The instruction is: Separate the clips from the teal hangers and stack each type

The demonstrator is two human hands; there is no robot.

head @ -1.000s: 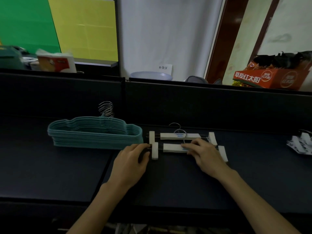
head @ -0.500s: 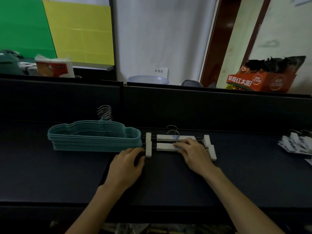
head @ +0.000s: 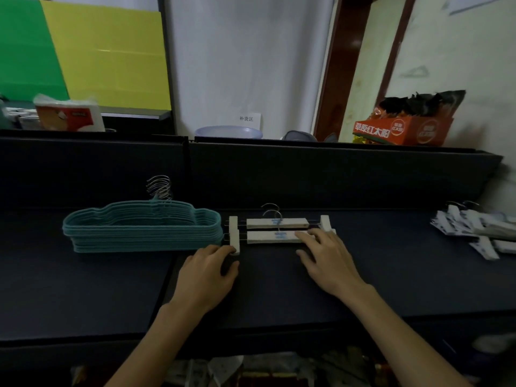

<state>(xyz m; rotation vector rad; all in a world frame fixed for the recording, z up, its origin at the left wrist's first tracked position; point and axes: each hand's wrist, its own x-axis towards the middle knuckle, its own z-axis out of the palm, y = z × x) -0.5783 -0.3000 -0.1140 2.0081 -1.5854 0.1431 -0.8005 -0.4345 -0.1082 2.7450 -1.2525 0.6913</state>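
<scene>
A stack of teal hangers (head: 139,230) lies on the dark table (head: 83,289) at left, with the metal hooks pointing away from me. Right beside it lie two white clip hangers (head: 276,223) side by side, each with a white clip at both ends. My left hand (head: 206,277) touches the near end of the left clip (head: 234,241) with its fingertips. My right hand (head: 329,261) rests straight fingers on the right end of the near white bar (head: 272,237), covering the clip there.
A loose pile of white clips (head: 477,230) lies at the table's far right. A dark partition (head: 307,174) rises behind the work area. Beyond it sit an orange carton (head: 402,132), a pale bowl (head: 229,132) and a tissue pack (head: 69,114).
The near white clip hanger has slid up against the far one and lines up with it. Both hands have stayed on it, drawing back slightly toward me.
</scene>
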